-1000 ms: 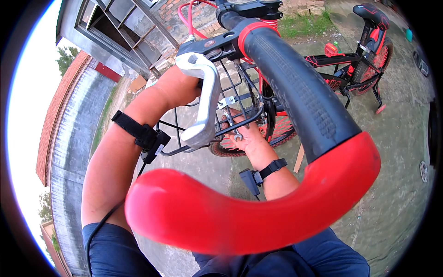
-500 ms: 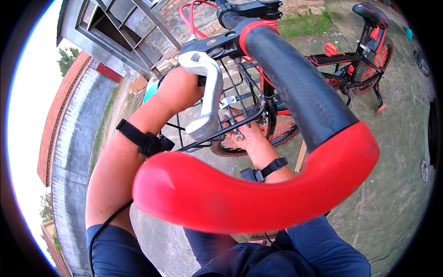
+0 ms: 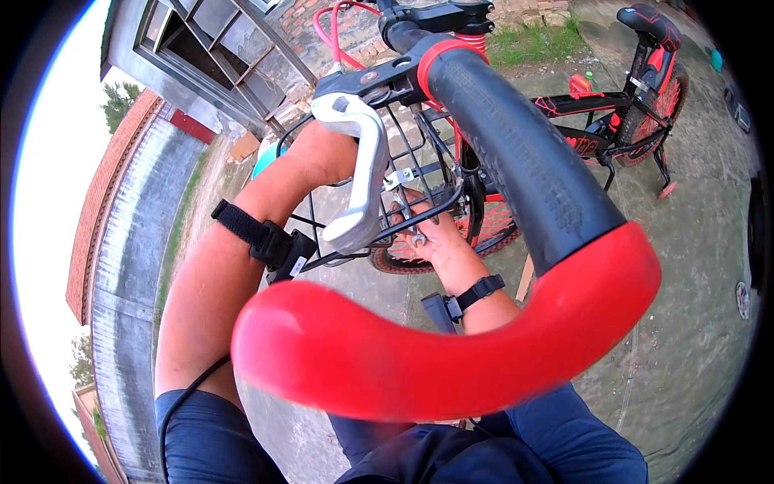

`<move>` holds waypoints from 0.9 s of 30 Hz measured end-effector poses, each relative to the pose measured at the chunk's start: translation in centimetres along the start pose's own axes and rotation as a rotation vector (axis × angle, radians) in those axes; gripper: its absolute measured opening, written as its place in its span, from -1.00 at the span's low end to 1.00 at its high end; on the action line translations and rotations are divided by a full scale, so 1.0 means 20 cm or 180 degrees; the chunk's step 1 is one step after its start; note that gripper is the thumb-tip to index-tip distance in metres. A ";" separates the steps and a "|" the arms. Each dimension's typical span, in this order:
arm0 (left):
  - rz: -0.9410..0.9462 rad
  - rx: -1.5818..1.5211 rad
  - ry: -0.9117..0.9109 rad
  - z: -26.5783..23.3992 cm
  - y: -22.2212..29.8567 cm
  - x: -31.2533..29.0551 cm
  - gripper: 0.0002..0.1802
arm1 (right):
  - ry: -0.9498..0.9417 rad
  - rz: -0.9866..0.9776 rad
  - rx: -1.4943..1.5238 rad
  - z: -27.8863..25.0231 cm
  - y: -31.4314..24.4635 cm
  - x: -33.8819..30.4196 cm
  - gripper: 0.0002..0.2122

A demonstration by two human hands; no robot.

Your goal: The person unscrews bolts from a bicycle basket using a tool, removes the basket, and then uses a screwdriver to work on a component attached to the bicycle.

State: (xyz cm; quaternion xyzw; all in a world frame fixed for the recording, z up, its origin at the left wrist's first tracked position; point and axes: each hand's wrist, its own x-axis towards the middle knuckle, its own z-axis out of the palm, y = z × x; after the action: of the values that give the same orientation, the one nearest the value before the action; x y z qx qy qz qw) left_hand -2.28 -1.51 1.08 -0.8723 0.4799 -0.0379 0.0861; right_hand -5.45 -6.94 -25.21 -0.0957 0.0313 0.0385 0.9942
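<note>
Reaching under the handlebar, the right hand is curled closed around a small silver wrench at the lower edge of the black wire basket on the front of the bicycle. The left hand goes up behind the silver brake lever; its fingers are hidden there, so I cannot tell whether it grips anything. Both wrists wear black straps. Very close to the camera, the black and red handlebar grip sweeps across the view, ending in a curved red bar end.

Below lies a grey concrete yard floor, with a second red and black bicycle standing well apart at the upper right, a grey building wall with a window at the upper left, and a patch of grass beside brickwork.

Compared with half a second ago, the left forearm has risen slightly and the right hand has stayed at the basket's lower edge.
</note>
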 end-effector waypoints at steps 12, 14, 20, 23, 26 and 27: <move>0.0672 0.0146 -0.0173 -0.09 0.10 -0.10 -0.65 | 0.0335 0.0201 0.0336 0.17 -0.06 -0.17 -0.76; 0.0394 0.0228 -0.0440 -0.09 0.15 -0.04 -0.70 | 0.0168 -0.0051 0.0179 -0.02 -0.03 0.00 -0.76; 0.0690 0.0248 -0.0214 -0.02 0.04 -0.08 -0.72 | 0.0232 0.0134 0.0075 0.13 -0.02 -0.12 -0.75; 0.0818 0.0624 -0.0389 -0.07 0.11 -0.05 -0.79 | 0.0239 0.0172 0.0120 0.10 -0.08 -0.14 -0.75; 0.0852 0.0445 -0.0292 -0.07 0.10 -0.12 -0.84 | 0.0109 0.0121 0.0103 -0.13 0.03 0.07 -0.75; 0.0832 0.0377 -0.0272 -0.06 0.06 -0.18 -0.83 | 0.0056 0.0149 0.0107 -0.15 0.10 0.12 -0.75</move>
State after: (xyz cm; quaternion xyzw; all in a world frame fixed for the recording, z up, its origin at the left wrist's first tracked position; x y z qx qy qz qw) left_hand -5.29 0.73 2.05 -0.7966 0.5822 -0.0173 0.1619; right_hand -3.49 -5.30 -28.65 -0.0785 0.0429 0.0604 0.9942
